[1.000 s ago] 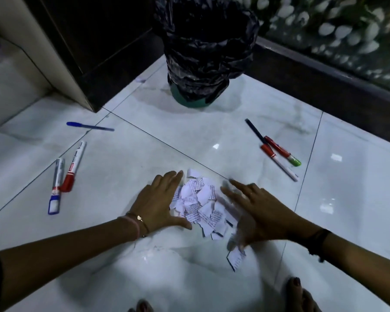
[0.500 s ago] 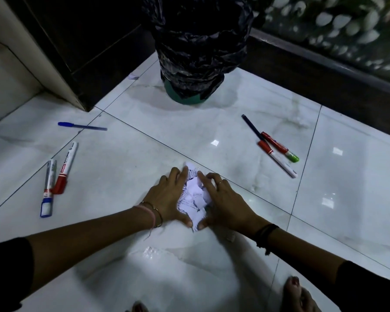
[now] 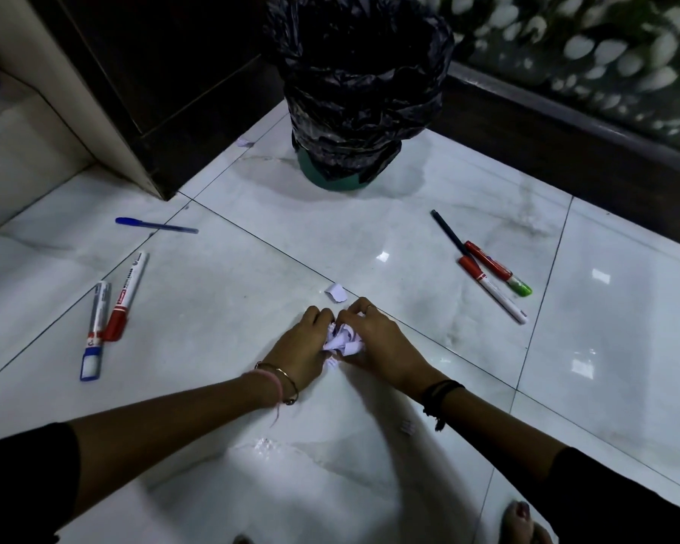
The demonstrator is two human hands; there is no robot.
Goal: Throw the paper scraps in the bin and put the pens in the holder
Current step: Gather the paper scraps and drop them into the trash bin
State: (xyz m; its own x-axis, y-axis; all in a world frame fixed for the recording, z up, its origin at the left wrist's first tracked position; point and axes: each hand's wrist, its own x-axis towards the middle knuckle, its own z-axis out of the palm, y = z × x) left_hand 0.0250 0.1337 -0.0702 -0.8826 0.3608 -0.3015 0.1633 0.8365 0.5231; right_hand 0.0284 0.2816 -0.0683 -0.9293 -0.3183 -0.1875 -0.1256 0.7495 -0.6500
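A bunch of white paper scraps (image 3: 343, 340) is squeezed between my left hand (image 3: 300, 349) and my right hand (image 3: 381, 346) on the white floor. One loose scrap (image 3: 336, 293) lies just beyond my fingers, and another scrap (image 3: 407, 427) lies under my right forearm. The bin (image 3: 354, 88), green with a black bag, stands straight ahead. On the left lie a blue pen (image 3: 156, 225), a red marker (image 3: 126, 296) and a blue marker (image 3: 95, 329). On the right lie a dark pen (image 3: 450, 233), a red-capped white marker (image 3: 493, 290) and a red and green marker (image 3: 499, 268).
A dark cabinet corner (image 3: 150, 111) juts in at the back left, with a small scrap (image 3: 245, 142) at its foot. A dark ledge (image 3: 566, 123) runs along the back right. My toes (image 3: 521, 522) show at the bottom edge. No pen holder is in view.
Both hands swept inward from either side of the spread scraps and gathered them into a tight bunch. One scrap was left behind ahead of my fingers.
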